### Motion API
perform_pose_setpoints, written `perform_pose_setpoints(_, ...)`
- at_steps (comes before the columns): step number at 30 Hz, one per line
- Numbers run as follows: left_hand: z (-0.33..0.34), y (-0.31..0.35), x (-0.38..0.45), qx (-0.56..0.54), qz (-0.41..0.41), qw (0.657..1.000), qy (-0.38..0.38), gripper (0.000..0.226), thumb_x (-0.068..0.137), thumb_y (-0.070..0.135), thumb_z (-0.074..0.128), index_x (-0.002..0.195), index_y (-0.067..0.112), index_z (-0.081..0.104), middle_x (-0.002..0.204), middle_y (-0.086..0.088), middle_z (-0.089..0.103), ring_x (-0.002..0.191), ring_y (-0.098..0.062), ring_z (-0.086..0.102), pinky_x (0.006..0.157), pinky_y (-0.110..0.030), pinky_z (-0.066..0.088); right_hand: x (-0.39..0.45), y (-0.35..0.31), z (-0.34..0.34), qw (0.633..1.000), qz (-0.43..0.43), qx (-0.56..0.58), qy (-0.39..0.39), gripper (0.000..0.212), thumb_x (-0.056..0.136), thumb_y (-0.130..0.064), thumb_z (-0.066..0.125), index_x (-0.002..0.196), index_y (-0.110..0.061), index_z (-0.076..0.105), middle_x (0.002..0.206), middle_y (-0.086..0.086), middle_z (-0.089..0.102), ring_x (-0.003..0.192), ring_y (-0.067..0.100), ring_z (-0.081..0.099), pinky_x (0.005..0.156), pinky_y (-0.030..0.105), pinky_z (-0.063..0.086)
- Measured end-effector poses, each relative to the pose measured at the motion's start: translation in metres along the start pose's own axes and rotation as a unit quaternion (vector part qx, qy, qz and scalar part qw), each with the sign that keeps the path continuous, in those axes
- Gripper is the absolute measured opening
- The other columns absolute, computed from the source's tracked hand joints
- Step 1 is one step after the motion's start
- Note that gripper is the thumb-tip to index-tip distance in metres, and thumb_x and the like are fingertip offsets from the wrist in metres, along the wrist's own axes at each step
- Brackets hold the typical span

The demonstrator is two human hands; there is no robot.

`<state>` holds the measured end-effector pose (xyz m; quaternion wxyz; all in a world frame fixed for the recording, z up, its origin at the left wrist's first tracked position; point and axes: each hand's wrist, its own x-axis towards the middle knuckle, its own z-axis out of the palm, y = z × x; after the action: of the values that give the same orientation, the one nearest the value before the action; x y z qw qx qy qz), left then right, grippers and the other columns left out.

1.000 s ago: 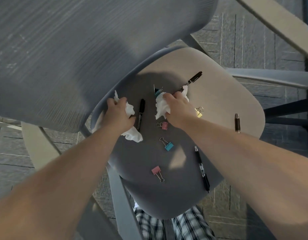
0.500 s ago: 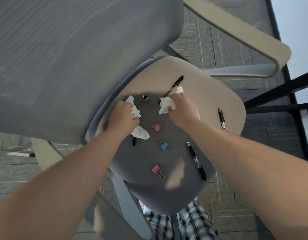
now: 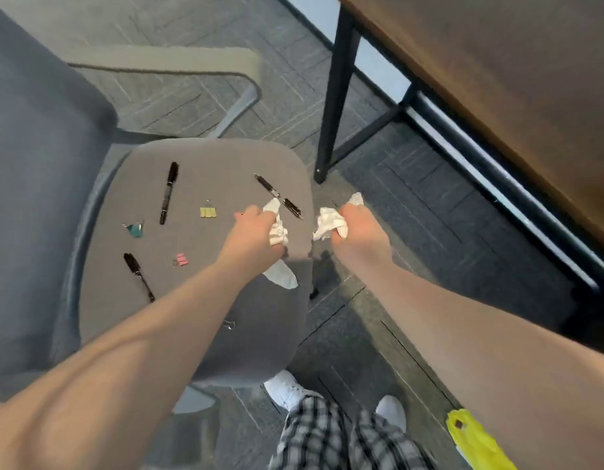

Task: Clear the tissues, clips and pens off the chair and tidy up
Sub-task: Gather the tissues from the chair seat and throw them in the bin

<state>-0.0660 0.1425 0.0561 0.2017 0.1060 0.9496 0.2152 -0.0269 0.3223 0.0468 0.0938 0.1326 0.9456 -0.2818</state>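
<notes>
My left hand [image 3: 251, 237] is shut on crumpled white tissue [image 3: 277, 232] above the right edge of the grey chair seat [image 3: 205, 157]. My right hand [image 3: 360, 232] grips another white tissue [image 3: 329, 222] over the floor, just right of the seat. On the seat lie three black pens [image 3: 168, 191] [image 3: 278, 196] [image 3: 138, 276], a yellow clip [image 3: 208, 212], a teal clip [image 3: 135, 229] and a pink clip [image 3: 181, 260]. Part of another clip [image 3: 228, 323] shows under my left forearm.
A wooden table [image 3: 497, 79] on black legs [image 3: 333, 96] stands to the right. The chair's armrest [image 3: 165, 59] is behind the seat, its backrest [image 3: 32, 164] at the left. A yellow plastic bag [image 3: 477, 442] lies at the lower right. Grey carpet tiles cover the floor.
Both hands have lifted the tissues off the seat and carried them to the right, the right hand past the seat's edge. My view has swung toward the table.
</notes>
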Motion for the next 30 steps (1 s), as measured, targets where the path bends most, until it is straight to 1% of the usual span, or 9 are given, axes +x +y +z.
perform_pose_setpoints(5, 0.061, 0.102, -0.018, 0.050, 0.101, 0.990, -0.083, 0.017, 0.078, 0.016, 0.060, 0.086, 0.011, 0.046, 0.090, -0.003, 0.034, 0.080, -0.022, 0.041, 0.069, -0.029, 0.033, -0.071, 0.117, -0.024, 0.992, 0.108, 0.005, 0.060, 0.009, 0.085, -0.008, 0.049, 0.091, -0.008, 0.056, 0.095, 0.006, 0.054, 0.079, 0.031, 0.057, 0.063, 0.041, 0.051)
perform_pose_setpoints(8, 0.107, 0.155, -0.042, 0.072, 0.151, 0.977, -0.129, 0.026, 0.079, 0.015, 0.062, 0.100, 0.002, 0.053, 0.093, -0.006, 0.037, 0.092, -0.028, 0.049, 0.073, -0.029, 0.034, -0.124, 0.183, -0.035, 0.984, 0.168, 0.016, 0.062, 0.008, 0.084, -0.006, 0.051, 0.085, -0.010, 0.058, 0.096, 0.013, 0.060, 0.068, 0.030, 0.057, 0.055, 0.037, 0.050)
perform_pose_setpoints(10, 0.143, 0.189, -0.064, 0.089, 0.168, 0.968, -0.162, 0.031, 0.081, 0.016, 0.061, 0.106, 0.001, 0.053, 0.101, -0.012, 0.045, 0.097, -0.030, 0.051, 0.077, -0.031, 0.038, -0.165, 0.230, -0.042, 0.977, 0.203, 0.030, 0.057, 0.008, 0.085, -0.006, 0.053, 0.087, -0.010, 0.059, 0.094, 0.013, 0.062, 0.068, 0.030, 0.059, 0.054, 0.034, 0.047)
perform_pose_setpoints(12, 0.183, 0.224, -0.089, 0.117, 0.183, 0.956, -0.198, 0.033, 0.082, 0.017, 0.060, 0.111, 0.002, 0.052, 0.112, -0.013, 0.047, 0.099, -0.031, 0.053, 0.081, -0.033, 0.041, -0.213, 0.276, -0.049, 0.966, 0.247, 0.048, 0.059, 0.008, 0.086, -0.009, 0.053, 0.092, -0.009, 0.058, 0.098, 0.014, 0.063, 0.080, 0.034, 0.061, 0.058, 0.034, 0.044)
perform_pose_setpoints(15, 0.248, 0.277, -0.124, 0.138, 0.210, 0.939, -0.235, 0.034, 0.083, 0.016, 0.060, 0.113, 0.003, 0.052, 0.117, -0.014, 0.047, 0.100, -0.034, 0.054, 0.086, -0.037, 0.044, -0.286, 0.348, -0.052, 0.945, 0.313, 0.072, 0.058, 0.018, 0.087, -0.016, 0.054, 0.103, -0.008, 0.058, 0.108, 0.015, 0.062, 0.098, 0.037, 0.059, 0.070, 0.039, 0.045)
perform_pose_setpoints(22, 0.386, 0.386, -0.201, 0.159, 0.293, 0.896, -0.294, 0.027, 0.082, 0.012, 0.056, 0.108, 0.003, 0.055, 0.119, -0.015, 0.048, 0.107, -0.034, 0.053, 0.090, -0.037, 0.047, -0.418, 0.477, -0.054, 0.879, 0.453, 0.130, 0.076, 0.031, 0.091, -0.019, 0.050, 0.117, -0.004, 0.055, 0.122, 0.016, 0.059, 0.112, 0.036, 0.056, 0.088, 0.038, 0.046)
perform_pose_setpoints(25, 0.437, 0.416, -0.226, 0.168, 0.314, 0.878, -0.319, 0.027, 0.081, 0.012, 0.056, 0.107, 0.003, 0.055, 0.122, -0.014, 0.047, 0.110, -0.033, 0.053, 0.089, -0.036, 0.047, -0.454, 0.519, -0.045, 0.854, 0.487, 0.159, 0.092, 0.021, 0.088, -0.017, 0.051, 0.104, -0.005, 0.056, 0.111, 0.017, 0.062, 0.104, 0.038, 0.058, 0.076, 0.038, 0.045)
perform_pose_setpoints(27, 0.469, 0.432, -0.241, 0.171, 0.315, 0.874, -0.328, 0.025, 0.081, 0.012, 0.057, 0.104, 0.003, 0.056, 0.121, -0.012, 0.046, 0.106, -0.033, 0.056, 0.084, -0.035, 0.048, -0.474, 0.543, -0.039, 0.834, 0.510, 0.186, 0.094, 0.021, 0.088, -0.015, 0.050, 0.106, -0.005, 0.053, 0.107, 0.016, 0.059, 0.100, 0.037, 0.058, 0.070, 0.035, 0.041)
perform_pose_setpoints(30, 0.510, 0.450, -0.257, 0.188, 0.310, 0.869, -0.337, 0.025, 0.082, 0.014, 0.059, 0.104, 0.003, 0.056, 0.119, -0.011, 0.045, 0.099, -0.033, 0.058, 0.076, -0.032, 0.046, -0.495, 0.575, -0.027, 0.812, 0.535, 0.213, 0.099, 0.020, 0.089, -0.016, 0.048, 0.108, -0.008, 0.050, 0.096, 0.011, 0.055, 0.085, 0.032, 0.055, 0.066, 0.034, 0.042)
